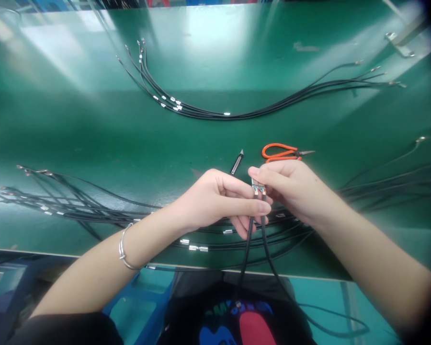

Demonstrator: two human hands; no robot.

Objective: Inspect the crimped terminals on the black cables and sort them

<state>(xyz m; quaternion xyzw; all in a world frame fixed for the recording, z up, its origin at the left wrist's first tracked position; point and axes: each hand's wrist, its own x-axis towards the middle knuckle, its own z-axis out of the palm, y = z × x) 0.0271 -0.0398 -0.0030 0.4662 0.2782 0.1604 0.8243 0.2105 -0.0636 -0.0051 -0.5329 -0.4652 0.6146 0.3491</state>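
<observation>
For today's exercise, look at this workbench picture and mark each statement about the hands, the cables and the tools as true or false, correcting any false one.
1. Both hands hold two black cables by their metal terminals. True: the left hand and right hand meet at the terminals of the two black cables.
2. The orange-handled scissors lie in the right hand. False: the scissors rest on the green table, just beyond the hands.
3. A bracelet is on the left wrist. True: bracelet.
4. The far bundle of cables is red. False: the far bundle is black.
5. The two held cables hang down over the table's near edge. True.
</observation>
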